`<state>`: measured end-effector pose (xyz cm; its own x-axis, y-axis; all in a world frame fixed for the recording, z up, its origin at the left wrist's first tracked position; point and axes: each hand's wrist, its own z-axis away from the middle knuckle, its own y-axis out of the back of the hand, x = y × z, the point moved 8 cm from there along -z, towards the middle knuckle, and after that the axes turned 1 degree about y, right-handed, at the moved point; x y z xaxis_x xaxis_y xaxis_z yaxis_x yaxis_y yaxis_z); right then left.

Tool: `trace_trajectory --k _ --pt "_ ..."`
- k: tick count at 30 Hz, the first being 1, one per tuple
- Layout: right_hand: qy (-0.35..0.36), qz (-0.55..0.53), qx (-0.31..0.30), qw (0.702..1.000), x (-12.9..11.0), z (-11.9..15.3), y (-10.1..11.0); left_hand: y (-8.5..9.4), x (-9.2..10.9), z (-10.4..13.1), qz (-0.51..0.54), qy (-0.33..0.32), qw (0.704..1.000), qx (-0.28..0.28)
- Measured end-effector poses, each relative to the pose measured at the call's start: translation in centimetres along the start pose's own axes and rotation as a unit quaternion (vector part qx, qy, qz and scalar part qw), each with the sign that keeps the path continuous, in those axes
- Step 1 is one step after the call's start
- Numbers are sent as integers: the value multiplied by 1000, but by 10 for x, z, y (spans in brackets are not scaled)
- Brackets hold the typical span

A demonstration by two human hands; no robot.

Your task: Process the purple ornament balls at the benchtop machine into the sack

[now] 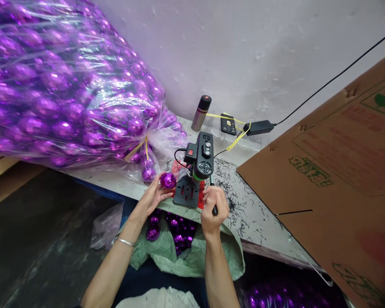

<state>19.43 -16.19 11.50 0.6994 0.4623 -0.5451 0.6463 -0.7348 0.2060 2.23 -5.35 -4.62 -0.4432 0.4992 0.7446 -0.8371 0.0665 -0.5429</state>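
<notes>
My left hand (pixel 154 196) holds a shiny purple faceted ball (pixel 168 180) by its fingers, just left of a small black machine (pixel 205 155). The machine stands on a slotted black base plate (pixel 186 192) at the table's front edge. My right hand (pixel 215 204) is wrapped round the black lever handle (pixel 214 211) on the machine's right side. Below both hands, an open green sack (pixel 167 250) contains more purple balls (pixel 180 231). Red material (pixel 201 194) shows beside the base plate.
A large clear bag of purple balls (pixel 54 85) fills the left. Behind the machine are a spray can (pixel 201 113), a black device (pixel 228 124) and a power adapter (pixel 259 127). Black scraps litter the table (pixel 253 214); a cardboard box (pixel 333 171) stands right.
</notes>
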Motion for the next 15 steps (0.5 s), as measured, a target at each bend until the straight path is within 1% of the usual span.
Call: trace_trajectory --k 2,4,6,8,11,15 --pt "0 0 -3 1000 -1 -1 0 -2 -11 -5 4 3 1000 16" --pt "-2 0 -6 1000 -1 -2 0 -2 -19 -12 -25 -12 999 40" --pt "0 -2 -10 1000 -1 -2 0 -4 -23 -21 -76 -53 994 60" --pt "2 -2 -13 1000 -1 -2 0 -10 -24 -27 -138 -116 981 64" --pt "2 4 -16 1000 -1 -2 0 -22 -24 -28 -252 -209 943 57" --pt "8 7 -21 1000 -2 -2 0 -33 -24 -20 -388 -309 865 69"
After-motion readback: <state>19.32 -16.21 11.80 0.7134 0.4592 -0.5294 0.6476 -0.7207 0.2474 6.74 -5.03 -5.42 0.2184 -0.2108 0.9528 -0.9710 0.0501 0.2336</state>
